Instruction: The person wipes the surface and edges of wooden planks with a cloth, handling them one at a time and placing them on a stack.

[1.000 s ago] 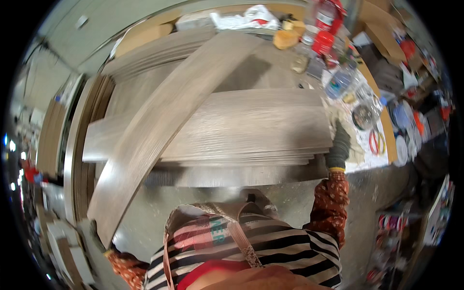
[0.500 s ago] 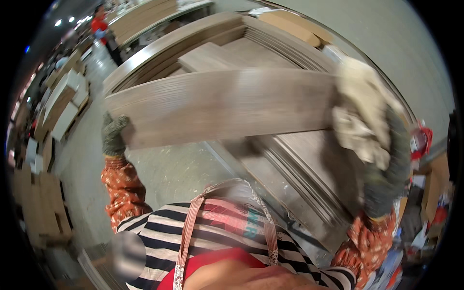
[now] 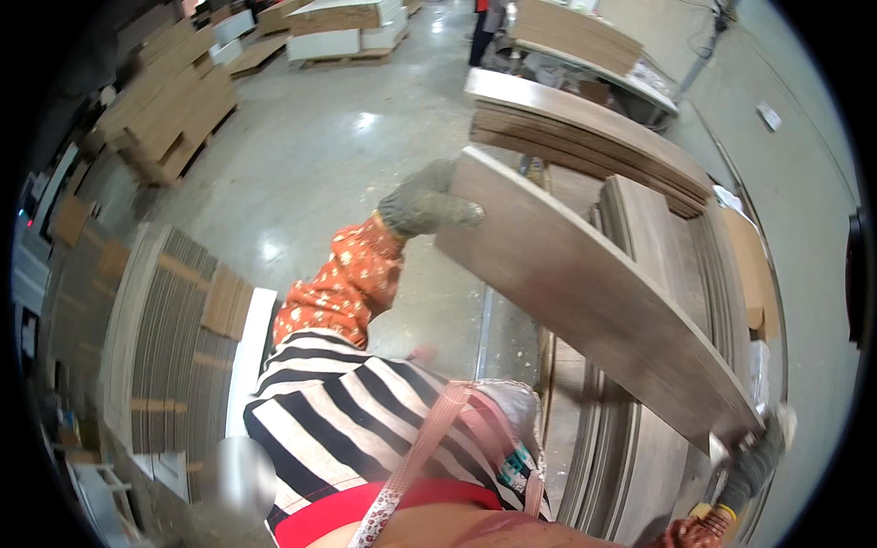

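Observation:
A long grey-brown wood-grain board [image 3: 585,283] slants from upper left to lower right in front of me, tilted on its long edge. My left hand [image 3: 427,201], in a grey-green knit glove, closes round its far left end, thumb on the face. At the lower right end my gloved right hand [image 3: 751,466] is closed on the board's corner; its fingers are partly hidden. A bit of pale cloth [image 3: 782,426] shows beside that hand. Below the board lie stacked boards [image 3: 639,457] of the same finish.
Another pile of boards [image 3: 566,137] lies crosswise beyond. A wall [image 3: 804,228] runs along the right. Upright bundles of brown panels [image 3: 174,338] stand on the left. Pallets with cartons [image 3: 338,36] sit farther off, and a person [image 3: 482,36] is partly seen at the back.
The board has swung from nearly level to a steep slant, its right end coming down toward me. My view has turned left. The cloth at my right hand shows far less.

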Action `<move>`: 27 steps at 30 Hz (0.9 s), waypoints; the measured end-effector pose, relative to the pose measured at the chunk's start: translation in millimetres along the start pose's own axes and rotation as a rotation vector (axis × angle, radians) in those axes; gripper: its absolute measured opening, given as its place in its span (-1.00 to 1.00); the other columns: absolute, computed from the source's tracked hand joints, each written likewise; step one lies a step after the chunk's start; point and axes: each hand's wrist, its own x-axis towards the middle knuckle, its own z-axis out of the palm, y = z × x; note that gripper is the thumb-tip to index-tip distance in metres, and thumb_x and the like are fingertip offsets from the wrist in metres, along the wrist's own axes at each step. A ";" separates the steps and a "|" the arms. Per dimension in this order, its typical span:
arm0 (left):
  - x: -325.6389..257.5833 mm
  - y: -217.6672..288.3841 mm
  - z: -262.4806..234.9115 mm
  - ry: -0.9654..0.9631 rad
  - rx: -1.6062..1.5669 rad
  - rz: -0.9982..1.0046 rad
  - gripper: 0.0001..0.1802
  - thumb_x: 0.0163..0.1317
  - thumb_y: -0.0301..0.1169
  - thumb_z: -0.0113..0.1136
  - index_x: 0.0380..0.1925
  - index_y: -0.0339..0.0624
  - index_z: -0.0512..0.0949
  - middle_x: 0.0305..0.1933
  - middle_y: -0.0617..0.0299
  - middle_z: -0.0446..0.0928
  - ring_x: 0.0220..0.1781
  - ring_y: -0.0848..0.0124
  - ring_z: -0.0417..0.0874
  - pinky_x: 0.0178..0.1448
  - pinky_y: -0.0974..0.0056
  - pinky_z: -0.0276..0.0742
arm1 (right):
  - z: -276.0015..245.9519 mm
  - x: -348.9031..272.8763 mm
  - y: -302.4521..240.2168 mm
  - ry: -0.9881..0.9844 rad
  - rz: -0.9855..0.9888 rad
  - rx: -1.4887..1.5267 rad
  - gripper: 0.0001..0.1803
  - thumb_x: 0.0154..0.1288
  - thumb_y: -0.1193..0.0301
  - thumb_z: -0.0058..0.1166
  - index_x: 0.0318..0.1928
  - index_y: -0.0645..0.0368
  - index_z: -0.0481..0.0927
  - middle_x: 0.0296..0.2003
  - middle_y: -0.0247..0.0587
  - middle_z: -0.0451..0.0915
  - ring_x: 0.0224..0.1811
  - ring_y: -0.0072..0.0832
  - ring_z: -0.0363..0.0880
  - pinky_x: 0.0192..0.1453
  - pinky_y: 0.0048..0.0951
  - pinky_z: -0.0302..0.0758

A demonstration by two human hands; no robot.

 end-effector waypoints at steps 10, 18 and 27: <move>4.3 -17.2 -1.8 0.112 -0.070 -0.163 -0.47 0.04 -0.29 0.37 0.00 -0.33 0.52 -0.13 0.21 0.59 -0.08 0.43 0.57 0.08 0.31 0.48 | -1.4 -44.6 123.4 -0.202 0.410 -0.232 -0.15 0.12 -0.05 0.18 0.25 0.30 0.30 0.16 0.12 0.42 0.19 0.00 0.39 0.25 -0.09 0.33; 14.9 -35.6 0.0 0.131 -0.046 -0.109 -0.72 0.31 -0.43 0.05 -0.06 -0.38 0.54 -0.11 0.02 0.60 -0.04 0.30 0.64 0.17 0.26 0.52 | -3.4 -23.9 -228.7 -0.257 -0.239 0.251 -0.30 0.00 0.50 0.33 0.17 0.42 0.33 0.01 0.04 0.47 0.03 -0.23 0.44 0.12 -0.31 0.38; 26.1 -7.9 20.0 0.183 -0.213 -0.236 -0.69 0.18 -0.34 0.22 -0.12 -0.29 0.60 -0.27 0.17 0.63 -0.23 0.43 0.64 -0.14 0.37 0.59 | 87.4 36.4 -246.9 -0.215 -0.770 -0.185 -0.39 0.19 0.51 -0.08 0.31 0.22 0.25 0.32 0.15 0.20 0.38 0.04 0.15 0.48 0.11 -0.02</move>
